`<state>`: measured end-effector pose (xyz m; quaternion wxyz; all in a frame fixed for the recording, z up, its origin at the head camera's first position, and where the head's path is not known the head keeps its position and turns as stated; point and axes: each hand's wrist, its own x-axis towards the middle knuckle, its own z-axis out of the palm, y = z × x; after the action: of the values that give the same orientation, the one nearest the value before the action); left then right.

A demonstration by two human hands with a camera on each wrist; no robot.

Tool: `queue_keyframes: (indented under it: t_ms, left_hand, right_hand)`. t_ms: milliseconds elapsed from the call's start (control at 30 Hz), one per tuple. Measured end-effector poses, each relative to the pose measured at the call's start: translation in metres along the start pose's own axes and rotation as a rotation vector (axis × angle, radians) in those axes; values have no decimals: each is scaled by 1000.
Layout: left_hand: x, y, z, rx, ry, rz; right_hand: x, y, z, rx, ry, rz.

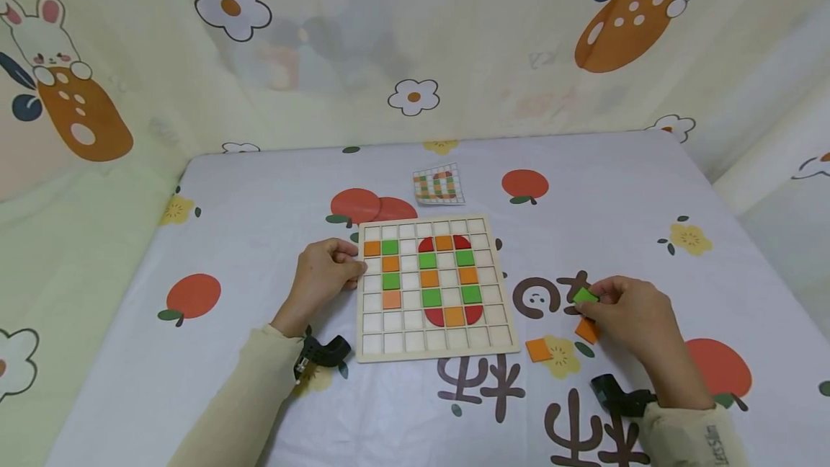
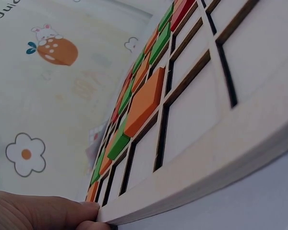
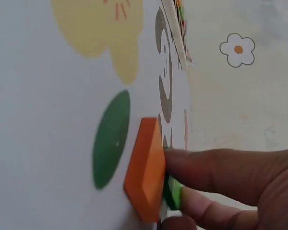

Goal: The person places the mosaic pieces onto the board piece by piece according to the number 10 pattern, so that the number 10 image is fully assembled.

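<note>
Tablecloth (image 1: 259, 380): grid board (image 1: 436, 352) holds coloured tiles; right hand (image 1: 632, 316) pinches green tile (image 1: 585, 295).

L hand (image 1: 324, 271) is rested palm down, fingers curled – thumb (image 2: 43, 211) pressed fwd. R hand (image 1: 632, 312) is held low w/ fingertips (image 3: 201, 167) pinched – both forearms sleeved

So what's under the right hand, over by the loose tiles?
The right hand pinches a green square tile and covers part of an orange square tile lying on the printed tablecloth. Anything further beneath the palm is hidden.
</note>
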<state>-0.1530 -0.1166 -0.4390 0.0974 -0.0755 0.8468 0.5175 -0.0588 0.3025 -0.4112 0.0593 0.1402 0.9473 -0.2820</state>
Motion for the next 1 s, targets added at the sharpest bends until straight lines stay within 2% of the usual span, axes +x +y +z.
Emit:
queue_keyframes:
  t_ms: [133,267,467,800,1000]
  left_hand:
    - [0,0,-1,-2,3,-6]
    - [0,-1,-1,-7,6,-11]
    - [1,-1,-1,-9,12,-11]
    - [1,-1,0,-8,3,-9]
    - [2,-1,0,-11,3,-5]
  right_hand:
    - [2,-3,0,70,-29,11]
    - [2,-10,3,208,-63,6]
    - [1,-33,16,398,-126,-8]
    - [4,-83,42,624,-382,-62]
    - [5,-112,60,656,-487,-86]
